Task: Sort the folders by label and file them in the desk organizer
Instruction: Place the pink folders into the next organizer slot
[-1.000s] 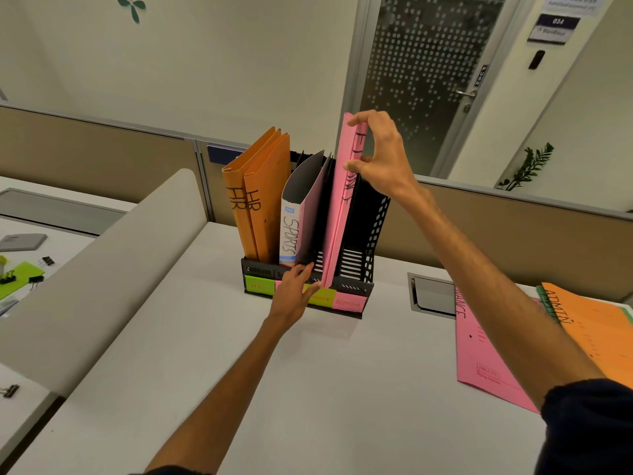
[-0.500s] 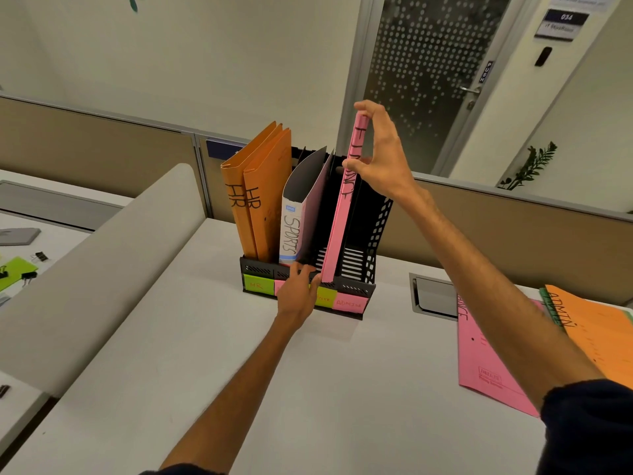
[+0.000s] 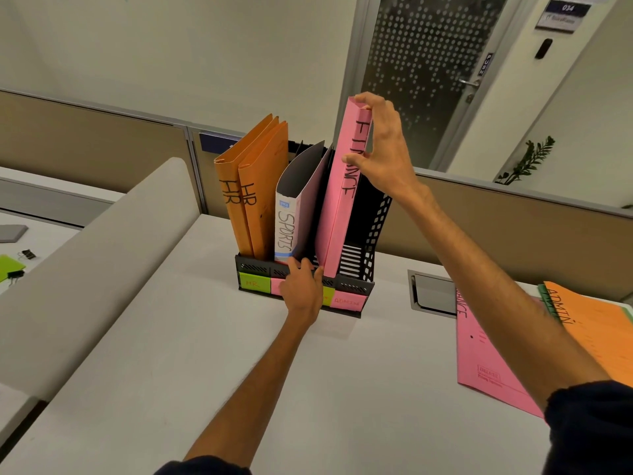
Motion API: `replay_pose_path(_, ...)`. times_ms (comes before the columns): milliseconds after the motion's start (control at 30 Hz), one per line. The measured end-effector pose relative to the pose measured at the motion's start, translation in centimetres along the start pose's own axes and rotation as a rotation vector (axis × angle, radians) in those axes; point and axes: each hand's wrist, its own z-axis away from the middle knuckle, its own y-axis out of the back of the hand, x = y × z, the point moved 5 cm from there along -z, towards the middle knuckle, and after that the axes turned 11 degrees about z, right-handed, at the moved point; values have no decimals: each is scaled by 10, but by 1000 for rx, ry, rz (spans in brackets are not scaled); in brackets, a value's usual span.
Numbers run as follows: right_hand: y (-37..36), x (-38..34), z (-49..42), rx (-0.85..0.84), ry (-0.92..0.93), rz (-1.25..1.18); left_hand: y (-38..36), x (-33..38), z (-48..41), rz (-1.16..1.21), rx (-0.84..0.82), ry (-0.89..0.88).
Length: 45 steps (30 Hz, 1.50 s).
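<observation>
A black desk organizer [image 3: 352, 286] stands on the white desk with coloured slot labels along its front. Two orange HR folders [image 3: 253, 207] fill its left slot and a SPORTS file [image 3: 287, 228] the second. A pink FINANCE folder [image 3: 342, 207] stands upright in the third slot. My right hand [image 3: 383, 149] pinches that folder's spine near the top. My left hand [image 3: 303, 289] rests on the organizer's front edge, fingers over the rim, covering part of the labels. The rightmost slot, labelled ADMIN, holds nothing.
To the right lie another pink FINANCE folder [image 3: 486, 354] and an orange ADMIN folder [image 3: 596, 334] on a small stack. A cable hatch [image 3: 431, 296] is set in the desk. A grey divider [image 3: 96, 255] runs along the left; binder clips [image 3: 25, 254] lie beyond it.
The pink FINANCE folder has turned spine-forward and stands straighter in its slot. My left hand has moved slightly up onto the organizer's front rim.
</observation>
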Motion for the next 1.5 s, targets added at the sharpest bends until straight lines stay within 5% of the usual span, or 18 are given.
replay_pose_path(367, -6, 6, -14, -44, -36, 54, 4, -7, 0, 250, -77, -63)
replay_pose_path(567, -15, -10, -17, 28, -35, -13, 7, -4, -4, 24, -66, -38)
replay_pose_path(1000, -16, 3, -1, 163, -73, -113, 6, -1, -11, 98, 38, 56)
replay_pose_path(1500, -15, 6, 0, 144, -35, -96, 15, -16, -13, 222, 77, -62)
